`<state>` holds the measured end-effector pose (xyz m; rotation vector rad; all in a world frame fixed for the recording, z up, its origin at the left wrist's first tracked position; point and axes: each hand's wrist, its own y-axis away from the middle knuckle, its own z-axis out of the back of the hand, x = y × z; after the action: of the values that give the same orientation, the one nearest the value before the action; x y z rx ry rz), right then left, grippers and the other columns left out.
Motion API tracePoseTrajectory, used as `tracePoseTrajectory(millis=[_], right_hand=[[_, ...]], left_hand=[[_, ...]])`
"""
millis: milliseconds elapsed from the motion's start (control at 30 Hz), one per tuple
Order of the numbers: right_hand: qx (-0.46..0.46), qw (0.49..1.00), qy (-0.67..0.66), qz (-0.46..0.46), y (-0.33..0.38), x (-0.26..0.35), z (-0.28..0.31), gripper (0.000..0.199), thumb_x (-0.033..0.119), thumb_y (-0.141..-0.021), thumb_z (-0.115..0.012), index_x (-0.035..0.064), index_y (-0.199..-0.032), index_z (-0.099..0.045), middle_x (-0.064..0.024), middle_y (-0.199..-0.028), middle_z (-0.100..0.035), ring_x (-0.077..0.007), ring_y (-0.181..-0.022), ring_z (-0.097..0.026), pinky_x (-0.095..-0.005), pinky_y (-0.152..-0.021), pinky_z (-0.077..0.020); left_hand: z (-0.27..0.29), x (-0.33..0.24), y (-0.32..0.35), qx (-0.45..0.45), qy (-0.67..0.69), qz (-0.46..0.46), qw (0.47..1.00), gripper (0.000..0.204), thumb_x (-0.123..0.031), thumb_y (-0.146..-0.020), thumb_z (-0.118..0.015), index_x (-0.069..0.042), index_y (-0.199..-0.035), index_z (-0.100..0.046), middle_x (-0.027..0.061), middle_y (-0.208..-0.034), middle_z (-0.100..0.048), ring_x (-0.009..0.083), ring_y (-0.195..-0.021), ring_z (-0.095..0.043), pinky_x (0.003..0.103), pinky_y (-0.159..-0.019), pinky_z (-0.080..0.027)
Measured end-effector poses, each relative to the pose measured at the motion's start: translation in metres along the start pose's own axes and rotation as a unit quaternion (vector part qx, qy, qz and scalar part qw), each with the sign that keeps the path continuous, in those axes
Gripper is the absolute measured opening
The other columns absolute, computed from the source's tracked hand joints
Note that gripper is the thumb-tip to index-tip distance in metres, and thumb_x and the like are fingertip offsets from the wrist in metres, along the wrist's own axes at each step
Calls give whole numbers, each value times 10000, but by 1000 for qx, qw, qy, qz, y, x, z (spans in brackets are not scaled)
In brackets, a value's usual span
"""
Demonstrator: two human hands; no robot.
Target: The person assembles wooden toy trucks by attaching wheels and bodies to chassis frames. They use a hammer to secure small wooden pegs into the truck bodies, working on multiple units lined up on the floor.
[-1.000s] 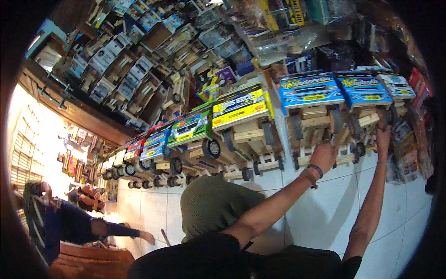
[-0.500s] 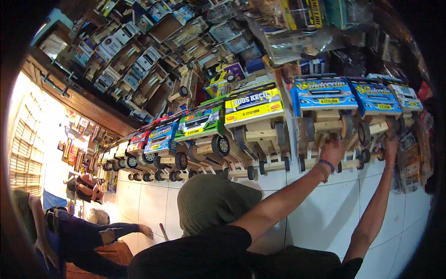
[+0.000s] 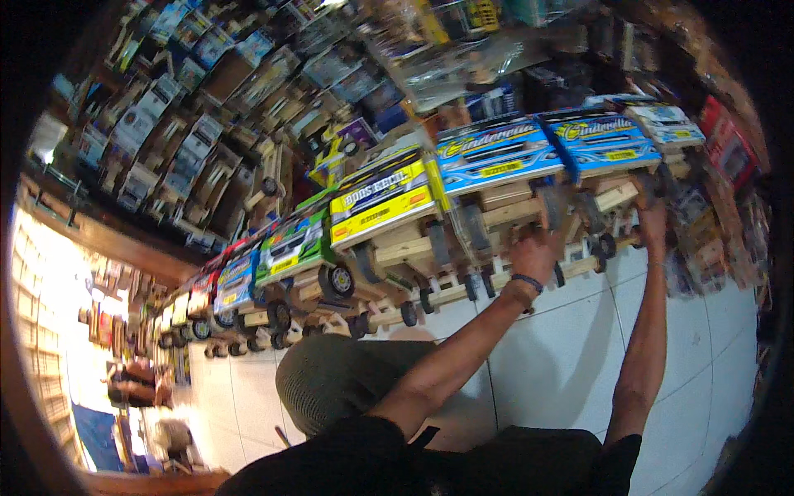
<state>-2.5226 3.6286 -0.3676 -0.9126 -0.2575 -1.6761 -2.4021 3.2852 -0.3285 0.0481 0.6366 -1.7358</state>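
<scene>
A row of wooden toy trucks with black wheels stands before me. My left hand (image 3: 533,252) reaches below the front of a blue toy truck (image 3: 496,155), close to its right front wheel (image 3: 549,207). Its fingers are partly hidden and blurred among the wooden parts. Beside it on the right stands a second blue toy truck (image 3: 604,140). My right hand (image 3: 652,221) is up against that truck's right front wheel (image 3: 648,183); its fingertips are hidden. A yellow toy truck (image 3: 385,194) stands left of my left hand, with a green one (image 3: 294,241) beyond it.
Wooden toys are heaped behind the row (image 3: 165,124), some under clear plastic wrap (image 3: 471,70). A white toy truck (image 3: 664,124) and a red box (image 3: 728,136) are at the right. White floor tiles (image 3: 562,355) lie below my arms. My bent knee (image 3: 347,380) is close to the row.
The view has turned, so the row appears farther left and more slanted. A person at the lower left has mostly left the picture. Both my hands stay at the same two blue trucks.
</scene>
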Motion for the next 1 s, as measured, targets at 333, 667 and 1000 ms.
tracePoseTrajectory(millis=[333, 667, 1000], right_hand=[[-24, 993, -113, 20, 41, 80, 5, 858, 442, -836, -718, -51, -1452, -379, -324, -1408, -496, -425, -1311, -500, -441, -1066, -425], [207, 973, 23, 102, 65, 103, -3, 519, 430, -848, -639, 85, -1234, -662, -157, -1144, -703, -371, -1053, -655, -457, -921, -515], [288, 947, 84, -113, 257, 160, 171, 782, 641, -903, -599, -4, -1343, -566, -231, -1129, -705, -398, -1111, -648, -471, -953, -511]], left_hand=[[47, -25, 8, 83, 152, 82, 981, 553, -421, -956, -599, 58, -1230, -564, 342, -1013, -656, 498, -958, -640, 562, -882, -505], [29, -45, 60, 55, 249, 63, 965, 896, -180, -906, -704, 97, -1537, -130, 332, -1576, -188, 467, -1471, -204, 513, -1228, -168], [11, -117, 89, 397, 381, -118, 827, 587, -300, -949, -684, -9, -1414, -473, 256, -1289, -588, 352, -1125, -636, 431, -950, -521]])
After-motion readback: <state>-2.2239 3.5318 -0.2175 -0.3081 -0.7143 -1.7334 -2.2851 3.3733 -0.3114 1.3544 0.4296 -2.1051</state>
